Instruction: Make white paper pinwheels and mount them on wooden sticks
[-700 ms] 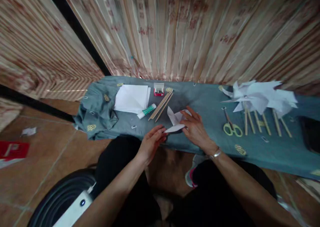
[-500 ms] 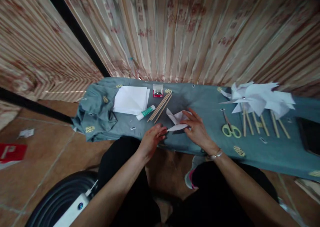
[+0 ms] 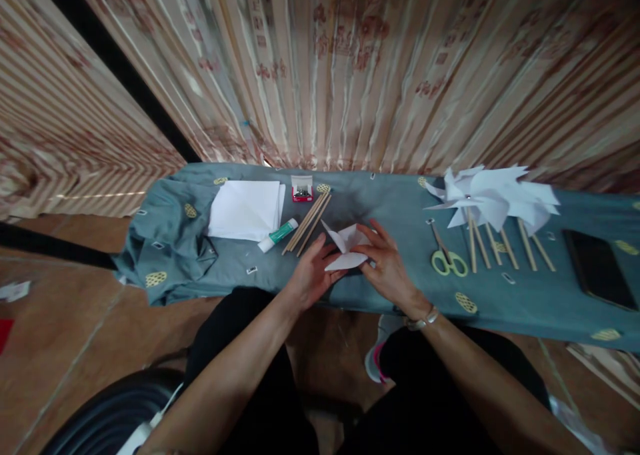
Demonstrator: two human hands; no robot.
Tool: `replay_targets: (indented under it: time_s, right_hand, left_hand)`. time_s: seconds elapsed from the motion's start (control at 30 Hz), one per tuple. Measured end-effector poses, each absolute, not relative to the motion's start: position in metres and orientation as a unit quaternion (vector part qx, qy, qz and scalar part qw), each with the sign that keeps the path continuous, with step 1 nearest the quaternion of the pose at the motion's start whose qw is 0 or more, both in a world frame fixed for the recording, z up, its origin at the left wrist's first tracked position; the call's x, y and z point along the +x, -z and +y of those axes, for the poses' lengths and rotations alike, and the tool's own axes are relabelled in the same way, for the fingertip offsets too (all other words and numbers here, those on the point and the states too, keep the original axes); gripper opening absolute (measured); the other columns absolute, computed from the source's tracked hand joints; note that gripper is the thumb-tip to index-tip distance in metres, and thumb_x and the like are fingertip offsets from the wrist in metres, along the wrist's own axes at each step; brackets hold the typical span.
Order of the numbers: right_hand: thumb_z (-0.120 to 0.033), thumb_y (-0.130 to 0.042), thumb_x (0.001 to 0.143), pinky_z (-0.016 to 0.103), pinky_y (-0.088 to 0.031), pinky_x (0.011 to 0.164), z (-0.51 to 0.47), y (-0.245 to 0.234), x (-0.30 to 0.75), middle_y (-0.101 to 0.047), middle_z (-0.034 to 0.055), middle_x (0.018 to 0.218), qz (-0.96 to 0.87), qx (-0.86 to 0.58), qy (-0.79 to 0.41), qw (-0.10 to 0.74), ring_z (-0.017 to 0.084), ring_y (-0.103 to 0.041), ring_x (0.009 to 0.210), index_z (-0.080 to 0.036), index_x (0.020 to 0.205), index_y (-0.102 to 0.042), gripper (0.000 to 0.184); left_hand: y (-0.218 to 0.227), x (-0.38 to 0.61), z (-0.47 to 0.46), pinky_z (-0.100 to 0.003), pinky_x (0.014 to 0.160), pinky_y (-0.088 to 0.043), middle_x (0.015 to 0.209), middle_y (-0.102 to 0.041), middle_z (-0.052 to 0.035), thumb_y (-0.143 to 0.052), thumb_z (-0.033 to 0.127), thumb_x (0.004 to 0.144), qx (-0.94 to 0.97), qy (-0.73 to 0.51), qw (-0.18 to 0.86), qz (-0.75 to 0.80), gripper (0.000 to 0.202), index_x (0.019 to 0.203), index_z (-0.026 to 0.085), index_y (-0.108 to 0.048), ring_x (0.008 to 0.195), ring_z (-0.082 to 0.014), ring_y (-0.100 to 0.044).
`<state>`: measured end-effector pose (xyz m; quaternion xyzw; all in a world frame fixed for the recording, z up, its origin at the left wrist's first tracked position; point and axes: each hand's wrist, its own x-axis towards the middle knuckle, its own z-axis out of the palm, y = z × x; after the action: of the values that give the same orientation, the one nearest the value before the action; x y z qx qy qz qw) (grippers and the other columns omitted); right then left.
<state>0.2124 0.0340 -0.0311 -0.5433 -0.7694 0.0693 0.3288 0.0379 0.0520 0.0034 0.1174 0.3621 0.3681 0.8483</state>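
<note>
Between my hands is a white paper pinwheel head [image 3: 346, 261], its cut and folded blades standing up, with no stick on it. My left hand [image 3: 313, 275] cups it from the left, thumb up and fingers beneath the paper. On the other side, my right hand [image 3: 387, 265] pinches it at the middle and right edge. Just left of the paper, several thin wooden sticks [image 3: 306, 225] lie in a loose bundle. A green and white glue stick [image 3: 278, 235] is next to them.
At the left lies a stack of white paper [image 3: 244, 208]; behind the sticks stands a small red box of metal pins [image 3: 302, 189]. Green-handled scissors [image 3: 449, 261], finished paper pinwheels [image 3: 500, 195] on sticks and a dark phone [image 3: 599, 268] are to the right on the grey-green cloth [image 3: 400, 221].
My left hand has come up under the paper and now supports it. The pinwheel head has tilted, and its near blade shows broader. The whole view has shifted a little to the right.
</note>
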Motion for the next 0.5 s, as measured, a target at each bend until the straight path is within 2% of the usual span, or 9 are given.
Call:
replay_targets:
  time_s: [0.17, 0.33, 0.5]
  right_hand:
    - [-0.013, -0.051, 0.086, 0.055, -0.037, 0.108, 0.026, 0.019, 0.204, -0.047, 0.0138, 0.145, -0.798, -0.516, 0.01, 0.31, 0.032, -0.026, 0.144, -0.019, 0.107, -0.068, 0.027]
    - [-0.015, -0.054, 0.084, 0.057, -0.036, 0.107, 0.017, 0.008, 0.192, -0.031, 0.018, 0.153, -0.826, -0.496, 0.041, 0.266, 0.034, -0.02, 0.146, -0.015, 0.131, -0.051, 0.047]
    - [-0.019, -0.054, 0.084, 0.058, -0.035, 0.106, 0.011, 0.002, 0.183, -0.026, 0.0181, 0.156, -0.835, -0.496, 0.041, 0.235, 0.035, -0.017, 0.146, -0.016, 0.136, -0.045, 0.053]
  left_hand:
    - [0.0, 0.04, 0.056, -0.026, 0.075, -0.054, 0.09, -0.073, -0.0076, -0.069, 0.039, 0.078, 0.142, -0.434, 0.826, 0.331, 0.034, 0.1, 0.013, -0.07, 0.08, -0.0181, -0.068]
    - [-0.002, 0.031, 0.059, -0.029, 0.074, -0.053, 0.078, -0.074, -0.0041, -0.078, 0.04, 0.066, 0.194, -0.475, 0.789, 0.338, 0.034, 0.089, 0.016, -0.073, 0.083, -0.0227, -0.069]
    - [-0.005, 0.02, 0.055, -0.032, 0.076, -0.052, 0.088, -0.075, -0.0065, -0.082, 0.037, 0.061, 0.251, -0.464, 0.779, 0.338, 0.041, 0.094, 0.015, -0.073, 0.085, -0.0247, -0.069]
